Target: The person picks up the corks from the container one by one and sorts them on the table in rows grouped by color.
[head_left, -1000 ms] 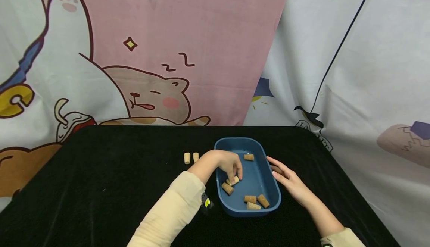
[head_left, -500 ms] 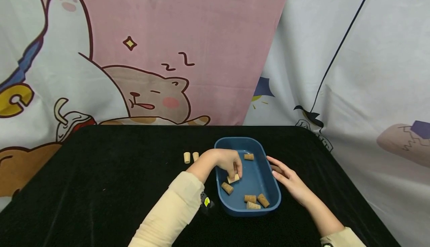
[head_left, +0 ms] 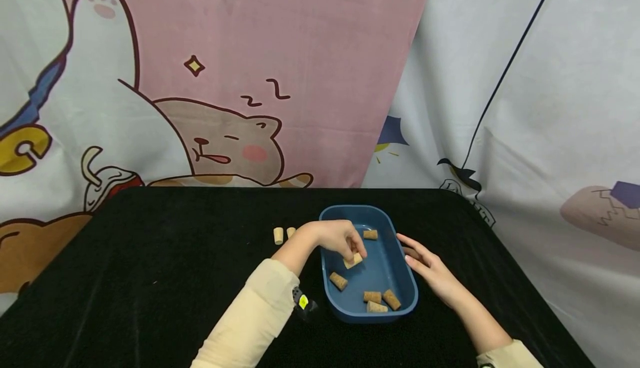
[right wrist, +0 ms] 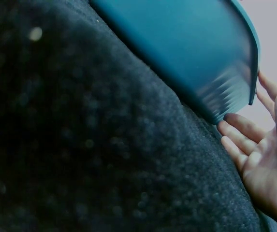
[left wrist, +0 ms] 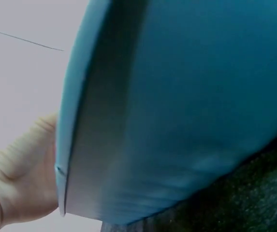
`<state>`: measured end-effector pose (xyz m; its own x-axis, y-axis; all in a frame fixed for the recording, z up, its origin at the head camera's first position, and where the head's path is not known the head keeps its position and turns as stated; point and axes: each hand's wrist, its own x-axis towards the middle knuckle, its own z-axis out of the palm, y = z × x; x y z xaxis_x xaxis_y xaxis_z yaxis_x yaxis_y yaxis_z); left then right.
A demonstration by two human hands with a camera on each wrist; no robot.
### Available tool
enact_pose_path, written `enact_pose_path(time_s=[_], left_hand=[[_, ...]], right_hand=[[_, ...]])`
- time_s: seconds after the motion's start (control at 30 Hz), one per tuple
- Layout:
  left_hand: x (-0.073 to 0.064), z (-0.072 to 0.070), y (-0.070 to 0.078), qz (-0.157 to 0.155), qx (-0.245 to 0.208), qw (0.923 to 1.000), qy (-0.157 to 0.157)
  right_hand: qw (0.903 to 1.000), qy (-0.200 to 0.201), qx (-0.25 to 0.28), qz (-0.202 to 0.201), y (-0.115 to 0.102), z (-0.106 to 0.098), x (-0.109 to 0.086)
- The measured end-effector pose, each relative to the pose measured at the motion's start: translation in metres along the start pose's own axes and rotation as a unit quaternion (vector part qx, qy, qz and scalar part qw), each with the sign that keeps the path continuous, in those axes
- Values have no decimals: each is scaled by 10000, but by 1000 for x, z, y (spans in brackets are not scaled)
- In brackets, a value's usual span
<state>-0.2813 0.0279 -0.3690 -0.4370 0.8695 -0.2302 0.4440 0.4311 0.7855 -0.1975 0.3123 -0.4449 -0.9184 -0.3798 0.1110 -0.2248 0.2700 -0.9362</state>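
Observation:
In the head view my left hand [head_left: 341, 237] reaches over the left rim of a blue plastic bin [head_left: 389, 273]. Its thumb and fingers pinch a pale cork [head_left: 353, 262] inside the bin; whether the cork touches the floor I cannot tell. My right hand [head_left: 434, 270] rests against the bin's right wall with fingers extended. The right wrist view shows that hand [right wrist: 261, 157] with its fingertips at the wall and lower edge. In the left wrist view the bin wall hides my left fingers. One brown cork [head_left: 338, 281] lies near the bin's left wall.
Three more corks [head_left: 372, 297] cluster at the bin's near end, and another cork [head_left: 370, 234] lies at its far end. Two pale corks [head_left: 278, 235] stand left of the bin on the black cloth [head_left: 165, 279]. A printed curtain [head_left: 325, 51] hangs behind the table.
My left hand has shifted slightly away and to the right, carrying the pale cork from beside the brown one toward the bin's middle. The right hand and the bin stay put.

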Motion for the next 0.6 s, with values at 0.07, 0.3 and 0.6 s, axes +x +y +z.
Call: enact_pose_path(time_s=[0.07, 0.3, 0.6], left_hand=[[-2, 0, 1, 78, -91, 9999, 18], [-13, 1, 4, 362, -111, 9989, 261], [-31, -3, 6, 854, 238, 9907, 1032]], right_hand=[[10000, -2, -1, -6, 0, 0, 0], [10000, -38, 60, -43, 0, 0, 0], [9999, -42, 81, -70, 1, 0, 0]])
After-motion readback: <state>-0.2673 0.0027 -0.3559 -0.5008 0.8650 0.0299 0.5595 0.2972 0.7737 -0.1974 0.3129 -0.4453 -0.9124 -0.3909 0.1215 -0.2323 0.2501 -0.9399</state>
